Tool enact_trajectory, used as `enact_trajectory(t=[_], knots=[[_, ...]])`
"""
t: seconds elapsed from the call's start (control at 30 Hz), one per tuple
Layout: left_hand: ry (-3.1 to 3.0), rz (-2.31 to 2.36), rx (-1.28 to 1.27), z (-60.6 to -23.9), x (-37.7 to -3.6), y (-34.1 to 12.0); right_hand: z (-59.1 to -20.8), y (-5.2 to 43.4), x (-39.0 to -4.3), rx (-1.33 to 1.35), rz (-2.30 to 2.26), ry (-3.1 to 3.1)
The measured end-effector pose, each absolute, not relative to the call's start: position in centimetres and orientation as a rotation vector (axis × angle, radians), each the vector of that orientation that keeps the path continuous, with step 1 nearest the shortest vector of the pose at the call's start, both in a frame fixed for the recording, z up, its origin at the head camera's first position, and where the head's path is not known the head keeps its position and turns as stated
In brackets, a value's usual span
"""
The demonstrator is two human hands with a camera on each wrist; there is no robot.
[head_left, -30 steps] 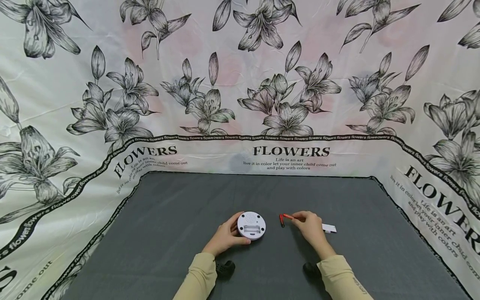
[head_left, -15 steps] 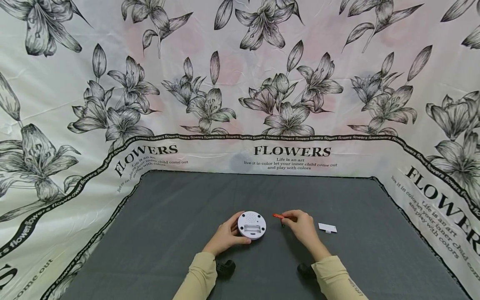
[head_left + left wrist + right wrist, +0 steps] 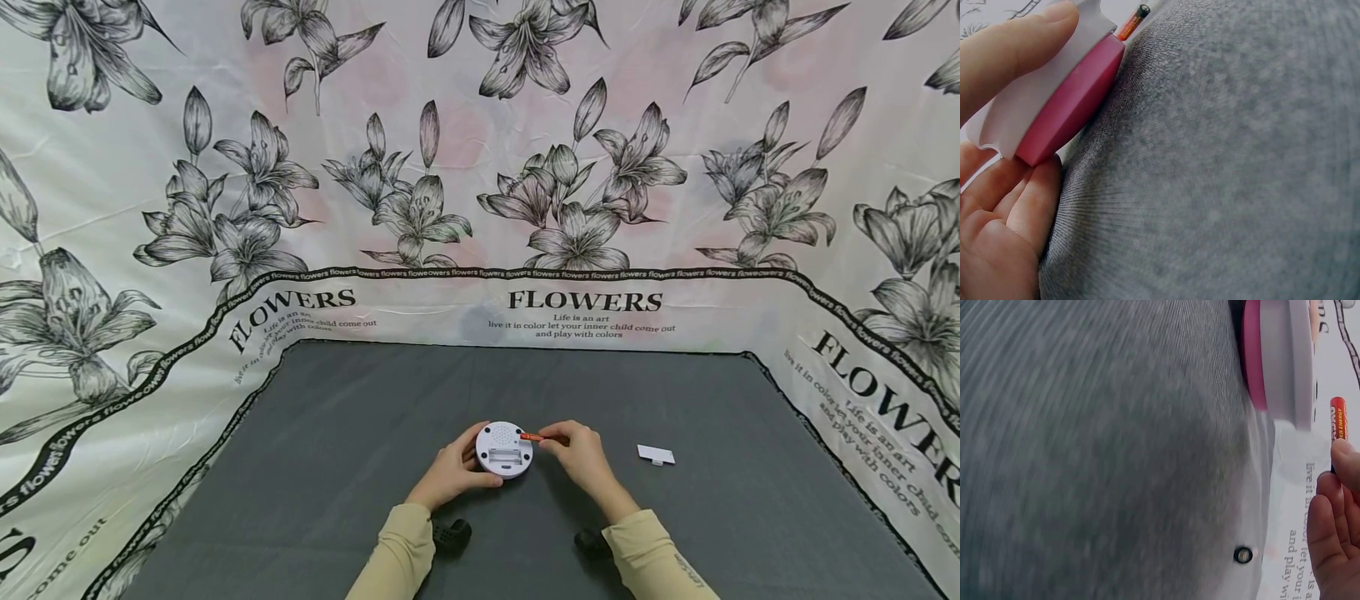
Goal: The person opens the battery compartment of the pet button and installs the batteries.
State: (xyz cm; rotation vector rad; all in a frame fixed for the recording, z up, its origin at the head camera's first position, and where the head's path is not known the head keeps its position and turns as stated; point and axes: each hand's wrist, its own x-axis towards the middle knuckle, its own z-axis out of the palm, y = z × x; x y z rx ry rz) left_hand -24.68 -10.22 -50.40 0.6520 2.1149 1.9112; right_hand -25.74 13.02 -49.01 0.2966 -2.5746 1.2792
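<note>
My left hand (image 3: 453, 468) grips a round white device (image 3: 505, 433) by its left edge, thumb in front. Its underside faces up, showing speaker holes, dark feet and an open battery compartment (image 3: 505, 457) with no battery in it. A pink lower part (image 3: 1075, 100) rests near the cloth in the left wrist view. My right hand (image 3: 581, 458) pinches a red battery (image 3: 1339, 419), whose far end overlaps the device's right rim in the head view. Another battery (image 3: 1243, 554) lies on the cloth, seen end-on in the right wrist view and hidden by my right hand in the head view.
A white battery cover (image 3: 656, 454) with a small tab lies on the grey cloth (image 3: 360, 417) right of my right hand. Dark wrist-worn pieces (image 3: 452, 538) sit under both forearms. A flower-printed sheet (image 3: 585, 317) rises behind and at the sides.
My right hand has moved left with the battery, from above the other battery to the device's right rim. The battery cover has come fully into view. The left hand and device stay nearly still.
</note>
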Motion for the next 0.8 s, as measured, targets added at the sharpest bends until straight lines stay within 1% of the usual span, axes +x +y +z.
enact_trajectory(t=[0.37,0.8], knots=[[2.134,1.890,0.666,-50.4,-24.7,-10.3,-48.8,11.2,-25.5,0.443,1.299,-2.562],[2.152,1.871,0.669,-50.4,-24.7,-10.3,-48.8,10.3,-25.2,0.508,1.259,-2.570]])
